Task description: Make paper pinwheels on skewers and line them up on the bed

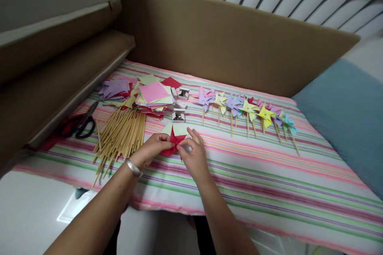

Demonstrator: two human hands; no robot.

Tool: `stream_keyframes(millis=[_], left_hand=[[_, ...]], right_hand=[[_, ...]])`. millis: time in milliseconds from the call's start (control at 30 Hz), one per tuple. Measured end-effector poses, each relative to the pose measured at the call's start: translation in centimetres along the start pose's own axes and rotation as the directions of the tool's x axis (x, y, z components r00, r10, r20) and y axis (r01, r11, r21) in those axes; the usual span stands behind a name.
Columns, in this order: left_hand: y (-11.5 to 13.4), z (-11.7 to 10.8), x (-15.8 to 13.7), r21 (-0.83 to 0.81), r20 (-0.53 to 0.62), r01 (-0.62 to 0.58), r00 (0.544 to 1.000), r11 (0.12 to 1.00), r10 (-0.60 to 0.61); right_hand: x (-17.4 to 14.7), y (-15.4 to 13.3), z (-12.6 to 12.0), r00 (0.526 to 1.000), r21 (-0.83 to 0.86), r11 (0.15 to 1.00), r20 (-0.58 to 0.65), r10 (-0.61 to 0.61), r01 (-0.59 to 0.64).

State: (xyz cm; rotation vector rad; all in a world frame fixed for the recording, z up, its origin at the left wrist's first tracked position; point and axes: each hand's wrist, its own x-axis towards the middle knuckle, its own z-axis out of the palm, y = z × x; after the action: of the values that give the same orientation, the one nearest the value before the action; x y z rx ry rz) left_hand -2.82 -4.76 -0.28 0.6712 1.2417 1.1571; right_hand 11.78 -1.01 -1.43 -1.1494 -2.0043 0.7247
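A red paper pinwheel (170, 151), without a visible stick, is between my two hands just above the striped cloth. My left hand (155, 146) pinches its left side between thumb and fingers. At its centre, the thumb and index finger of my right hand (193, 153) are pressed together on the paper, the other fingers raised. Whether a pin is between those fingertips is too small to tell. A pale green paper piece (179, 129) lies just behind the pinwheel. Close to my left hand a heap of thin wooden sticks (122, 131) is spread on the cloth.
Black scissors (79, 123) lie left of the sticks. Square coloured papers (154, 92) and cut papers (115, 89) are piled behind. Small white boxes (178, 115) with metal bits stand beside them. Several finished pinwheels (248, 108) lie in a row at right. A brown cushioned panel (224, 40) borders the back.
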Motion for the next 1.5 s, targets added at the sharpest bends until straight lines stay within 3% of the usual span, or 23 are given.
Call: stream_keyframes(millis=[200,367,500,667,767,900,1000,1100,1233,1367,1500], left_hand=[[-0.4,-0.1,0.4,0.048,-0.054,-0.038,0.998,0.998,0.04],[-0.3,-0.3,0.4,0.129,-0.066,-0.018,0.997,0.991,0.027],[-0.5,-0.2,0.3,0.23,0.043,-0.012,0.999,0.973,0.002],[-1.0,0.0,0.3,0.351,0.197,-0.054,0.98,0.935,-0.017],[-1.3,0.1,0.4,0.406,0.236,-0.079,0.971,0.91,-0.021],[-1.3,0.2,0.6,0.426,0.225,-0.104,0.974,0.899,0.006],[-0.9,0.2,0.5,0.321,0.176,-0.084,0.984,0.943,0.028],[-0.2,0.3,0.1,0.102,0.107,-0.048,0.994,0.994,0.037],[-0.2,1.2,-0.3,-0.153,0.104,0.011,0.995,0.988,0.005],[-1.1,2.8,-0.2,-0.307,0.017,-0.042,0.999,0.951,0.049],[-1.9,3.4,0.1,-0.338,-0.092,-0.106,0.993,0.935,0.079]], right_hand=[[-0.1,-0.2,0.2,1.0,0.02,1.0,0.016,0.017,-0.017],[0.3,-0.6,-1.2,0.996,0.094,0.992,-0.033,0.086,-0.083],[0.7,-0.6,-2.4,0.978,0.138,0.978,0.158,0.137,-0.16],[0.5,0.3,-2.8,0.897,0.17,0.956,0.415,0.151,-0.239],[0.3,0.6,-2.7,0.86,0.224,0.935,0.492,0.135,-0.274],[0.3,0.7,-2.5,0.856,0.298,0.902,0.5,0.131,-0.312],[0.6,0.6,-2.4,0.868,0.4,0.838,0.469,0.161,-0.372],[0.9,0.4,-2.4,0.874,0.528,0.715,0.414,0.254,-0.458],[1.2,0.1,-2.0,0.879,0.68,0.561,0.313,0.361,-0.472],[1.1,-0.1,-1.0,0.885,0.761,0.494,0.223,0.409,-0.42],[0.9,-0.5,-0.2,0.879,0.792,0.454,0.209,0.429,-0.409]])
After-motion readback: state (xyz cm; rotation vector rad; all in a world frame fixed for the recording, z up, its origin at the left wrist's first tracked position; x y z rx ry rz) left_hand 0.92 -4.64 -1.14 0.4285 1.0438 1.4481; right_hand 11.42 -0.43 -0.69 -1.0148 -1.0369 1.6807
